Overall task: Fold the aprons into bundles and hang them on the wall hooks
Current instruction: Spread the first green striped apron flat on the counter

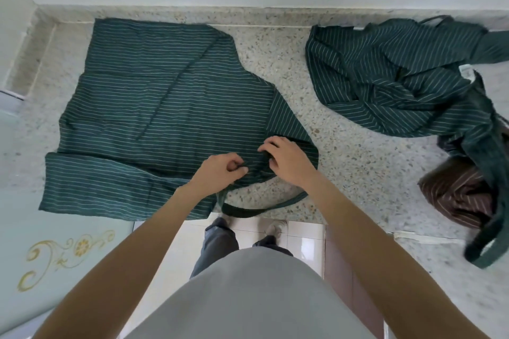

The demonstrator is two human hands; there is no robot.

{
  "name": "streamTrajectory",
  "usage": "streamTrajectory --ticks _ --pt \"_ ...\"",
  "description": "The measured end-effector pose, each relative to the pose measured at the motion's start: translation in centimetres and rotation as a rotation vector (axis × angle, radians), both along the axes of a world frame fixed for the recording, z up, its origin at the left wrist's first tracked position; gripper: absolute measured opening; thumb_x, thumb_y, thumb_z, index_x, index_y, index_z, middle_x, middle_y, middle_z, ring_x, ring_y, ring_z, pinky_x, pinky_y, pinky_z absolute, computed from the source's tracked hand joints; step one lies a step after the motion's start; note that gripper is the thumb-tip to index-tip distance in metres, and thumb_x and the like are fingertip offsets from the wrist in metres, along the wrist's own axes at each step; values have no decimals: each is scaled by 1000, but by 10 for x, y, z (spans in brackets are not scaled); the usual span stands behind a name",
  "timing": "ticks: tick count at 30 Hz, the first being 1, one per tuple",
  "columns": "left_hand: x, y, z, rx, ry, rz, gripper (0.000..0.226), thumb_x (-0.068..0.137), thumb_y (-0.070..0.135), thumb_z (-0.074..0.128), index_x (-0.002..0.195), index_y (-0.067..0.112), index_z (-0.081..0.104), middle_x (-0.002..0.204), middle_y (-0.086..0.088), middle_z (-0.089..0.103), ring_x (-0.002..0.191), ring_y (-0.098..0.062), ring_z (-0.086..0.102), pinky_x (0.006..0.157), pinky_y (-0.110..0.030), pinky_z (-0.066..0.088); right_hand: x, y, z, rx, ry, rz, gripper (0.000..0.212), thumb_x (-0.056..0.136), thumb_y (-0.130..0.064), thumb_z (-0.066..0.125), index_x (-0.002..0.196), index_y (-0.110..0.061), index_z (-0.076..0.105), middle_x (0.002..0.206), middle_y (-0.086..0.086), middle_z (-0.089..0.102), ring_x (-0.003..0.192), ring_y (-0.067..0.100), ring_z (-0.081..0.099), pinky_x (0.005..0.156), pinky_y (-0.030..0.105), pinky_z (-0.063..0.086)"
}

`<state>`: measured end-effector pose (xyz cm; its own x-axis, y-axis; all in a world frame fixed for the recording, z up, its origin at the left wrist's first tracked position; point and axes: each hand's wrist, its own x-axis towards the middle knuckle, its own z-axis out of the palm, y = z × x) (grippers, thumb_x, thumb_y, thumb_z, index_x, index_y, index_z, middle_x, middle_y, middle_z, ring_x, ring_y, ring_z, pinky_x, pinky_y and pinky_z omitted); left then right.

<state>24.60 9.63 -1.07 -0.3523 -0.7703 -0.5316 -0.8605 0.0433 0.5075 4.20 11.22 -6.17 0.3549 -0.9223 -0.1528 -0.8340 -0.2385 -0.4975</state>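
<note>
Far left: a pale blue-green panel with a gold scroll motif (pixel 63 253), below the edge of the speckled terrazzo desk (pixel 344 151).

Left-centre: a dark green apron with thin pale stripes (pixel 154 107) lies spread flat on the desk, bib end toward the right, its near long edge already turned over in a narrow band along the desk's front. Its dark green strap (pixel 264 208) loops off the near edge and hangs just over the front.

Centre: both hands work close together at the bib end. The left hand (pixel 221 170) has fingers curled, pinching a fold of cloth or strap between thumb and forefinger. The right hand (pixel 287 162) is arched over the fabric, fingertips gathering a dark bunch beneath; exactly what it pinches cannot be made out.

Judgement: the step looks like tidying the strap and bib before folding. To do it well, the person should lay the loose strap onto the panel so it is trapped inside the folds, smooth the bib flat, and keep edges parallel to the stripes, which serve as a guide.

Right: a second dark green striped apron (pixel 394 71) lies crumpled, well apart from the first. Far right, a brown striped cloth (pixel 457 195) sits bunched at the desk's edge under another green strap. No wall hooks are in view.
</note>
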Motion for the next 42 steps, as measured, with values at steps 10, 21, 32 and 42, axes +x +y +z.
streamTrajectory --ticks 10,21,32,42 --pt "-172 -26 42 110 652 87 28 86 17 66 114 13 61 107 2 64 97 -6 60 87 -14 48 -76 60 82 218 -1009 -845 60 88 -44 52 140 -33 27 133 1 47 113 16 58 90 26 51" --pt "-234 -38 39 137 641 -69 25 98 20 47 119 20 58 118 7 60 113 -9 55 98 -23 42 -173 72 65 -59 -340 -1187 39 87 1 50 124 -12 50 90 4 54 72 16 52 66 29 38" --pt "-92 -19 -42 -358 -25 -130 53 91 31 56 138 17 37 136 -10 47 125 -29 42 103 -46 37 -100 77 11 -101 62 -393 37 90 -24 50 127 -18 54 140 9 46 132 28 38 106 46 35" --pt "17 27 -48 -134 -243 33 55 88 40 59 137 22 42 152 -5 24 138 -31 18 109 -45 28 -71 78 -25 139 283 -217 53 99 -31 33 149 -33 16 158 -1 1 145 20 -4 115 53 0"
